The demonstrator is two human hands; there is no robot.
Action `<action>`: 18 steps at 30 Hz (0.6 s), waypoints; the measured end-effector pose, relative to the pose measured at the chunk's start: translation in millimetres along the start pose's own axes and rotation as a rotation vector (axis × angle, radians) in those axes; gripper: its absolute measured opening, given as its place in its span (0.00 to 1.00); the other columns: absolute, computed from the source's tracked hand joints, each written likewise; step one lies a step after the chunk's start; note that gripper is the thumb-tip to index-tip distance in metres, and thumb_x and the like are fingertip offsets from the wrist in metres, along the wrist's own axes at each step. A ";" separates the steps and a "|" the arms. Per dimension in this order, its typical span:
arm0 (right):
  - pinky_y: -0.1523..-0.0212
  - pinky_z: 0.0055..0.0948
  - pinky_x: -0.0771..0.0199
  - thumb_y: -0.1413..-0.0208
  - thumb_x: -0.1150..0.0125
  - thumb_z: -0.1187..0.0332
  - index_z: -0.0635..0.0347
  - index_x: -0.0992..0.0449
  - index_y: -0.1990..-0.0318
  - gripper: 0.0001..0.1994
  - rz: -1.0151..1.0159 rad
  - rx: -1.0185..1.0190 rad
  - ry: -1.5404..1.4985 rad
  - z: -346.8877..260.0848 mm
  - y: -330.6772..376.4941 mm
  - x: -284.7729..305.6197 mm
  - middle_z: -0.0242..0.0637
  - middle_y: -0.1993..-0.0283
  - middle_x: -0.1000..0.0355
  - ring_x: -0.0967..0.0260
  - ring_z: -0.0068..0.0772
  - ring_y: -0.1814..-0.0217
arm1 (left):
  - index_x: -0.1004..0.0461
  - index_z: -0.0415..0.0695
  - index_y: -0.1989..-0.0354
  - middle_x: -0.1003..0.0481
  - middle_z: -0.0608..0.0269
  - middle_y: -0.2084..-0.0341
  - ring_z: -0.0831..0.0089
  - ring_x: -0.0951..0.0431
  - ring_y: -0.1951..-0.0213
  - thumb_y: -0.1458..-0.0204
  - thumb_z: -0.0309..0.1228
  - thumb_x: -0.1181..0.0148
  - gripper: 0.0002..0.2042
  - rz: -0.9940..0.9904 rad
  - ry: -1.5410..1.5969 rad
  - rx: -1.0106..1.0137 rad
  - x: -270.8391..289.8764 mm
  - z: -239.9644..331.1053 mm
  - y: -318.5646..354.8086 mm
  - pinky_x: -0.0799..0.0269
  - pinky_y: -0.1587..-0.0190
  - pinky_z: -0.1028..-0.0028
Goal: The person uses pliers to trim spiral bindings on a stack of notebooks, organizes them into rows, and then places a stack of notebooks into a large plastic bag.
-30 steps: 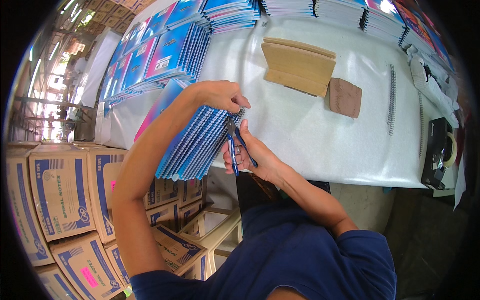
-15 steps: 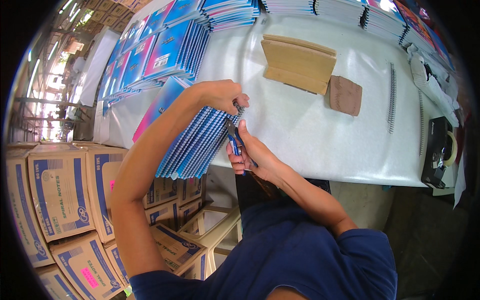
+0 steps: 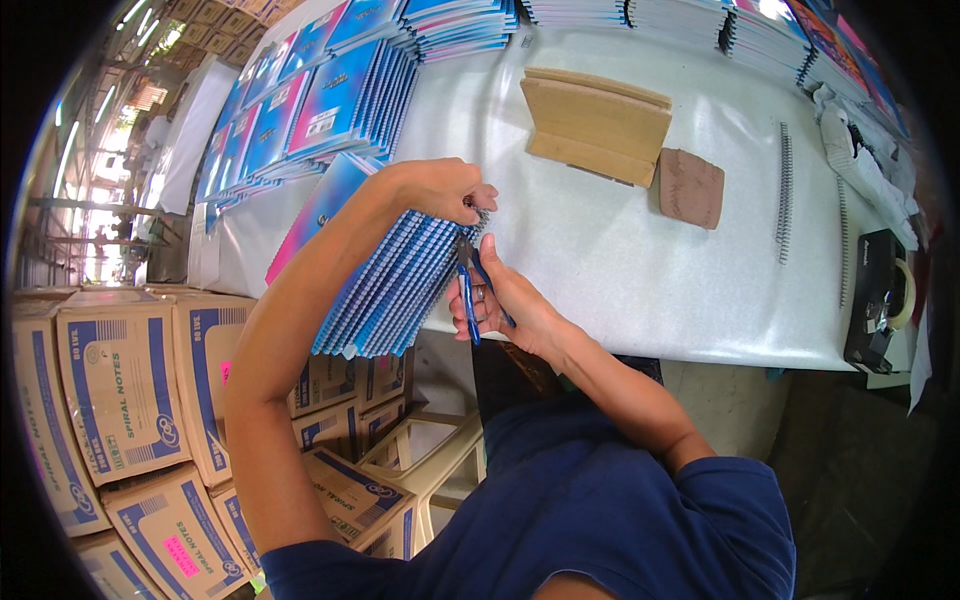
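A fanned stack of blue spiral notebooks (image 3: 385,285) lies at the table's near left edge, its rows of wire coils facing up. Over the stack's far right corner, my left hand (image 3: 445,188) is closed, fingertips pinching the coil ends (image 3: 482,214). My right hand (image 3: 510,300) holds cutting pliers (image 3: 467,290) with blue handles, which stand apart in my palm and fingers. The dark jaws point up at the coil ends, just below my left fingertips. Whether a wire sits between the jaws is too small to tell.
More notebook stacks (image 3: 340,95) stand at the far left and along the back. A folded cardboard piece (image 3: 600,125), a brown pad (image 3: 691,189), loose spiral coils (image 3: 785,195) and a black tape dispenser (image 3: 880,300) lie on the table. Cartons (image 3: 125,385) are piled at left beside a plastic chair (image 3: 445,470).
The pliers' handles have spread wider, and my right fingers have loosened around them. The jaws have shifted slightly at the coil ends. My left hand and the notebooks stay nearly in place.
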State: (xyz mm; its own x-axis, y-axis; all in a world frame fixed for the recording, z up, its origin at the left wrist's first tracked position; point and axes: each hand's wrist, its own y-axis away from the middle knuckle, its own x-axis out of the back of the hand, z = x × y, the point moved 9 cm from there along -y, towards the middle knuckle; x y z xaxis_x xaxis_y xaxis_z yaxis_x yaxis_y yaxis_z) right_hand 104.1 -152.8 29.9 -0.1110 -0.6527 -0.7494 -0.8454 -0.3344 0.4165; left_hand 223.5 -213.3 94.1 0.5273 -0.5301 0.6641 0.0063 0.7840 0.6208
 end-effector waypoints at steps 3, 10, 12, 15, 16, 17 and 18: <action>0.72 0.32 0.28 0.42 0.74 0.30 0.59 0.31 0.69 0.38 -0.014 -0.025 -0.024 0.8 -3.6 0.7 0.33 0.77 0.36 0.35 0.29 0.77 | 0.28 0.34 0.47 0.24 0.41 0.55 0.51 0.22 0.54 0.60 0.26 0.40 0.26 0.006 -0.034 0.068 2.1 6.1 0.6 0.27 0.50 0.66; 0.71 0.33 0.25 0.43 0.72 0.30 0.61 0.30 0.68 0.39 0.070 -0.053 -0.005 -1.3 4.5 8.4 0.35 0.77 0.34 0.33 0.32 0.75 | 0.28 0.41 0.44 0.26 0.42 0.51 0.51 0.22 0.54 0.67 0.20 0.39 0.32 0.055 -0.118 0.205 5.3 12.0 -9.1 0.27 0.50 0.66; 0.68 0.35 0.24 0.43 0.72 0.29 0.62 0.29 0.67 0.39 0.035 -0.053 -0.066 2.0 2.5 6.4 0.36 0.76 0.32 0.31 0.33 0.74 | 0.28 0.40 0.45 0.29 0.43 0.47 0.50 0.23 0.52 0.68 0.20 0.40 0.32 0.094 -0.083 0.158 0.8 -2.0 -9.6 0.27 0.50 0.66; 0.71 0.33 0.27 0.43 0.72 0.29 0.61 0.30 0.68 0.39 0.050 -0.065 -0.111 -1.2 1.2 6.2 0.35 0.78 0.34 0.34 0.32 0.76 | 0.27 0.40 0.46 0.34 0.46 0.41 0.50 0.25 0.50 0.68 0.20 0.41 0.31 0.123 -0.105 0.163 -0.1 -7.4 -11.2 0.27 0.49 0.65; 0.73 0.32 0.28 0.43 0.72 0.29 0.60 0.30 0.69 0.39 0.064 -0.072 -0.118 -2.2 0.8 6.3 0.34 0.79 0.36 0.36 0.31 0.78 | 0.27 0.40 0.46 0.35 0.46 0.40 0.49 0.25 0.49 0.69 0.19 0.41 0.31 0.124 -0.097 0.190 -1.0 -9.8 -11.2 0.27 0.49 0.65; 0.75 0.30 0.32 0.43 0.71 0.29 0.60 0.31 0.70 0.38 0.038 -0.064 -0.135 -1.8 -1.3 6.4 0.33 0.80 0.38 0.39 0.29 0.79 | 0.26 0.40 0.47 0.36 0.46 0.40 0.49 0.25 0.49 0.69 0.19 0.42 0.31 0.125 -0.092 0.213 -0.5 -9.2 -12.1 0.27 0.49 0.65; 0.77 0.28 0.36 0.43 0.71 0.29 0.59 0.32 0.71 0.38 0.012 -0.056 -0.151 0.4 -4.9 7.9 0.31 0.81 0.41 0.42 0.28 0.81 | 0.26 0.39 0.47 0.36 0.47 0.39 0.49 0.25 0.49 0.69 0.19 0.42 0.31 0.126 -0.086 0.236 0.6 -8.9 -12.6 0.27 0.49 0.65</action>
State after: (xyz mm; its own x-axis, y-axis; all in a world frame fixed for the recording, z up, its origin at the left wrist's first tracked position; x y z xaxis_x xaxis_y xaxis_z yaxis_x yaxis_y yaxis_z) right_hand 107.2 -156.0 21.7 -0.2024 -0.5485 -0.8113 -0.8133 -0.3673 0.4513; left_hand 231.3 -220.6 82.9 0.4368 -0.4668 0.7690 -0.2584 0.7537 0.6043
